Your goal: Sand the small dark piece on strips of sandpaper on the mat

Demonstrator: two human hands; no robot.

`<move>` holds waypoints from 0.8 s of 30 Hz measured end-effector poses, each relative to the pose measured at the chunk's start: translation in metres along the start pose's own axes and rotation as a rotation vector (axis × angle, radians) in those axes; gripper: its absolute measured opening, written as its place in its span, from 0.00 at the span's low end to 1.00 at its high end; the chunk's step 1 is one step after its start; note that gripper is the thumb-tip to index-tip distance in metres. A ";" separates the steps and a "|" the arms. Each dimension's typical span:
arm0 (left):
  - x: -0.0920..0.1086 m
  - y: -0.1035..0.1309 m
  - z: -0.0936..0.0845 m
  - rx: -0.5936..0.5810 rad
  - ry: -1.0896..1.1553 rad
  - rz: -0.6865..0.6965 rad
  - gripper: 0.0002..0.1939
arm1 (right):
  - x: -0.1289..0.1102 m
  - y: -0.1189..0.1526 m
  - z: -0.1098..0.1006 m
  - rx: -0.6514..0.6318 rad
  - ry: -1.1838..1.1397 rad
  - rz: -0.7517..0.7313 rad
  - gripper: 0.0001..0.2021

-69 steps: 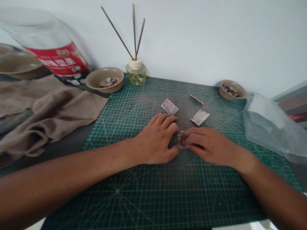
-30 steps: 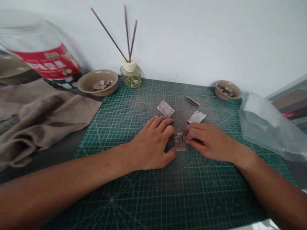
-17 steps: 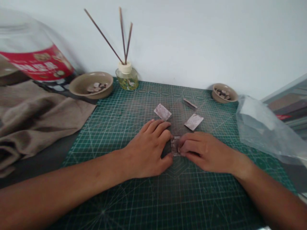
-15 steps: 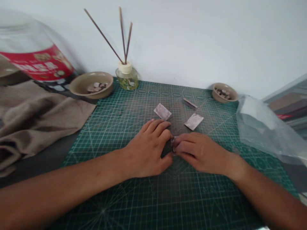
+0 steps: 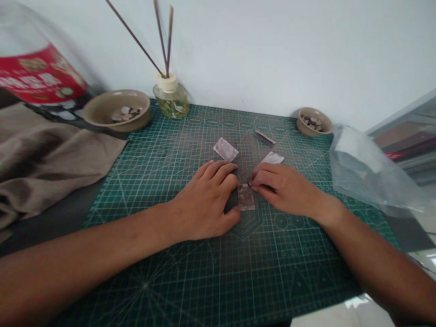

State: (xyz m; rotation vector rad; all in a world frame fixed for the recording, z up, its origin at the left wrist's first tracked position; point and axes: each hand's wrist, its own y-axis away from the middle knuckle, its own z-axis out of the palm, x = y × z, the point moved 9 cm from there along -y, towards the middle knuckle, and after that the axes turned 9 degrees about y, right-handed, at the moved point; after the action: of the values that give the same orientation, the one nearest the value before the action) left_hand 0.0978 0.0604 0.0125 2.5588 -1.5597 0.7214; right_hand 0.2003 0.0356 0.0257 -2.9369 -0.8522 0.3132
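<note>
A small rectangular piece (image 5: pixel 246 198) with a mottled brownish-mauve face lies on the green cutting mat (image 5: pixel 190 272) between my hands. My left hand (image 5: pixel 207 202) rests palm-down on the mat, its fingers stretched out. Its index fingertip and thumb are at the left side of the piece. My right hand (image 5: pixel 284 186) is pinched at the upper right corner of the piece. Something small and dark shows at those fingertips, too hidden to name. Beyond the hands lie two similar flat pieces, one on the left (image 5: pixel 225 149) and one on the right (image 5: pixel 273 157), partly behind my right hand.
A narrow strip-like piece (image 5: pixel 265 137) lies farther back. Bowls holding small bits stand at left (image 5: pixel 93 111) and right (image 5: pixel 322 129). A reed diffuser (image 5: pixel 172 102), a red-labelled jar (image 5: pixel 44 77), a brown cloth (image 5: pixel 64 159) and a clear plastic bag (image 5: pixel 368 175) surround the mat.
My right hand has moved from the side of the piece up to its far right corner, so the mottled face now shows. My left hand stays beside it. The view has shifted slightly.
</note>
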 end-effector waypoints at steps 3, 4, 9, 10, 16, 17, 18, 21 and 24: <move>0.001 0.000 0.001 -0.016 -0.009 0.005 0.20 | -0.010 0.002 0.006 -0.061 -0.100 -0.083 0.05; 0.001 0.001 0.001 -0.019 -0.014 0.007 0.20 | -0.012 0.002 0.007 -0.059 -0.098 -0.088 0.05; 0.000 0.001 0.001 -0.010 -0.021 -0.002 0.20 | -0.001 0.002 0.001 0.024 -0.005 0.024 0.05; 0.000 0.001 0.002 -0.010 -0.020 0.002 0.21 | -0.002 0.003 0.001 0.007 -0.031 0.009 0.05; 0.001 0.000 0.002 -0.023 -0.019 0.007 0.20 | -0.009 0.002 0.003 -0.009 -0.076 -0.032 0.05; 0.001 0.000 0.001 -0.024 -0.021 0.004 0.20 | -0.006 0.001 0.002 0.013 -0.041 -0.001 0.05; 0.001 0.001 0.001 -0.023 -0.022 0.002 0.21 | -0.003 0.001 0.001 0.022 -0.021 0.018 0.05; 0.002 0.001 0.001 -0.015 -0.015 0.006 0.21 | -0.009 0.003 0.005 -0.050 -0.084 -0.030 0.05; 0.002 0.001 0.001 -0.010 -0.008 0.013 0.20 | -0.017 0.006 0.008 -0.085 -0.143 -0.095 0.06</move>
State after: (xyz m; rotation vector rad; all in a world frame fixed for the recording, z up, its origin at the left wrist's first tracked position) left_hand 0.0977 0.0581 0.0125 2.5494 -1.5796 0.7038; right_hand 0.1871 0.0215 0.0199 -2.9681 -1.0447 0.4968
